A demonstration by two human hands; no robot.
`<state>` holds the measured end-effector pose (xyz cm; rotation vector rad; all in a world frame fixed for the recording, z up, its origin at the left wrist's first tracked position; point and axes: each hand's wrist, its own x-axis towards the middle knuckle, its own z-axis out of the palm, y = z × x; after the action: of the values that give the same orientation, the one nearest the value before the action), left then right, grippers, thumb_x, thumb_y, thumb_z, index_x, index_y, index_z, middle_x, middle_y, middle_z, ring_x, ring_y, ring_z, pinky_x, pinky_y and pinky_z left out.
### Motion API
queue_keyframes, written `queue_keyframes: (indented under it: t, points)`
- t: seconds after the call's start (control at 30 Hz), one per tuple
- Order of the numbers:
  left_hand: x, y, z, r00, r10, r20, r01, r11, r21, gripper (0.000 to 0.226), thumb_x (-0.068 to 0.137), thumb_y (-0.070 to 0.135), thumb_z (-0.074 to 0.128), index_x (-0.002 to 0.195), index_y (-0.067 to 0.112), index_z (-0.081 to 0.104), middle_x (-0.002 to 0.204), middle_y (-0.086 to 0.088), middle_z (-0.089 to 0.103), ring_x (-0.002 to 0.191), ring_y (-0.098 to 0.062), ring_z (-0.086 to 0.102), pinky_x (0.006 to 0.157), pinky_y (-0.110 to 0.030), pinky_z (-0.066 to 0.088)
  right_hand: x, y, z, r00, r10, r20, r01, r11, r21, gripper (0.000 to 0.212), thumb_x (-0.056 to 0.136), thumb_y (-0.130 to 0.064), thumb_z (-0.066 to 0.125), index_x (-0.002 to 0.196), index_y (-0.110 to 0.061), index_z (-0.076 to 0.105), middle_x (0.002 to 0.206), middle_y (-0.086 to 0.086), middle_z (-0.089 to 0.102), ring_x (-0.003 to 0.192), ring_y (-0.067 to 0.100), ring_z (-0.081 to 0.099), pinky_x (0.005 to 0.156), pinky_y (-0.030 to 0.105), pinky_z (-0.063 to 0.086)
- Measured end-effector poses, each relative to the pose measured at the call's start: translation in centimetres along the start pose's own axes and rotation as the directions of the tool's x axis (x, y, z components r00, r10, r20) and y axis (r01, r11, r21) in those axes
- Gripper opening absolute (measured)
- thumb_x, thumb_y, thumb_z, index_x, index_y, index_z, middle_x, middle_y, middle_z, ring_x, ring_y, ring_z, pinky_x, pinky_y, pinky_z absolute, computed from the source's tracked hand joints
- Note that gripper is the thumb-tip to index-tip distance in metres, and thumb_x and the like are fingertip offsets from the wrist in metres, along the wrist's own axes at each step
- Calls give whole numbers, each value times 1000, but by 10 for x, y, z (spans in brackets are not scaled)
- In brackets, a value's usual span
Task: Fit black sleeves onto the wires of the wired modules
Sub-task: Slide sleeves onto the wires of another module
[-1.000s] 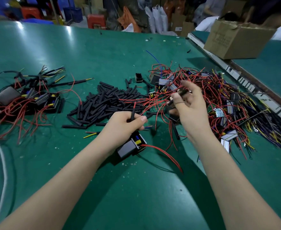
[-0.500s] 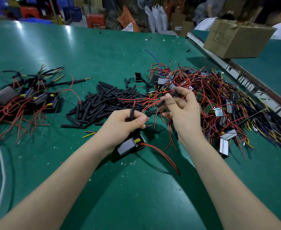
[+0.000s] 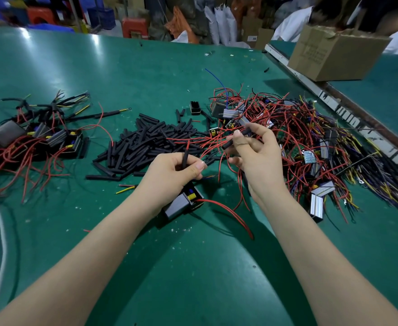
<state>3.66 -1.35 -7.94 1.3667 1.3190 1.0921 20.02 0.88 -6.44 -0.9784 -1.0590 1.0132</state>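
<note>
On your green table [image 3: 127, 74], far left: one cluster of grey-and-black wired modules [image 3: 35, 137], roughly five, count uncertain. Centre-left: one heap of loose short black tube sleeves [image 3: 143, 143], too many to count. Your left hand [image 3: 172, 171] pinches one black sleeve on a red wire [image 3: 185, 158] and grips one grey box module [image 3: 181, 203]. Your right hand [image 3: 259, 158] pinches one more black sleeve [image 3: 236, 138]. Right: one tangled pile of red-wired modules [image 3: 310, 137]. Far right: one brown cardboard box [image 3: 334, 57].

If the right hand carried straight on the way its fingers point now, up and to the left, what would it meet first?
Probably the red wires running leftward from the tangle, then the pile of loose black sleeves. The right hand pinches a black sleeve and looks raised above the table, so depth is uncertain; it might pass over them.
</note>
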Motion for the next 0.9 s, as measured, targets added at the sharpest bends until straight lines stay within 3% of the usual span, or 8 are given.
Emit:
queue_keyframes:
  t: [0.2, 0.33, 0.53, 0.6, 0.67, 0.8, 0.9]
  points:
    - [-1, 0, 2, 999, 17, 30, -17, 1000, 1, 6, 86, 24, 68, 81, 22, 71, 71, 4, 72, 72, -2, 66, 73, -18, 51, -2, 3, 0, 994, -111, -12, 107, 980, -167, 21, 94, -11, 59, 105, -19, 44, 82, 9, 65, 66, 14, 65, 53, 21, 49]
    - [-1, 1, 2, 999, 28, 22, -29, 1000, 1, 7, 86, 25, 68, 81, 23, 72, 75, 2, 73, 75, -6, 67, 80, -24, 52, -4, 3, 1, 984, -180, 10, 176, 949, -262, 24, 93, -14, 61, 100, -31, 45, 79, 1, 63, 65, 10, 65, 55, 19, 50]
    - [-1, 1, 1, 999, 44, 2, -45, 998, 50, 9, 88, 28, 66, 84, 22, 72, 73, 6, 72, 71, -1, 65, 72, -18, 48, -2, 4, 1, 999, 21, 48, -16, 993, -118, 20, 94, -12, 59, 110, -18, 47, 77, 1, 70, 64, 10, 66, 51, 18, 48]
    - [-1, 0, 2, 998, 57, -1, -56, 995, 84, 10, 88, 30, 65, 82, 24, 71, 70, 10, 71, 66, 2, 62, 69, -19, 44, -5, 4, 4, 996, 24, 85, -14, 993, -114, 19, 94, -13, 60, 106, -20, 48, 75, -1, 72, 64, 9, 66, 53, 19, 49]
    - [-1, -1, 4, 997, 71, -6, -70, 994, 84, 12, 89, 30, 64, 80, 24, 70, 68, 11, 71, 61, 3, 59, 66, -21, 43, -9, 5, 9, 992, -42, 116, 63, 982, -178, 21, 92, -14, 62, 105, -23, 49, 76, -3, 73, 68, 11, 67, 58, 23, 51]
    - [-1, -3, 5, 995, 91, -45, -89, 995, 42, 7, 88, 30, 65, 83, 24, 65, 69, 9, 71, 71, -11, 65, 68, -31, 50, -17, 10, 18, 987, -85, 139, 120, 955, -270, 39, 87, -19, 69, 117, -23, 44, 87, 5, 74, 95, 20, 66, 94, 42, 46]
    - [-1, -3, 3, 997, 81, -17, -82, 996, -25, 12, 86, 25, 67, 89, 22, 56, 63, 12, 68, 73, -12, 65, 53, -20, 46, -16, 10, 17, 991, -19, 136, 52, 967, -248, 42, 86, -21, 70, 119, -22, 44, 88, 4, 74, 97, 15, 66, 98, 35, 44]
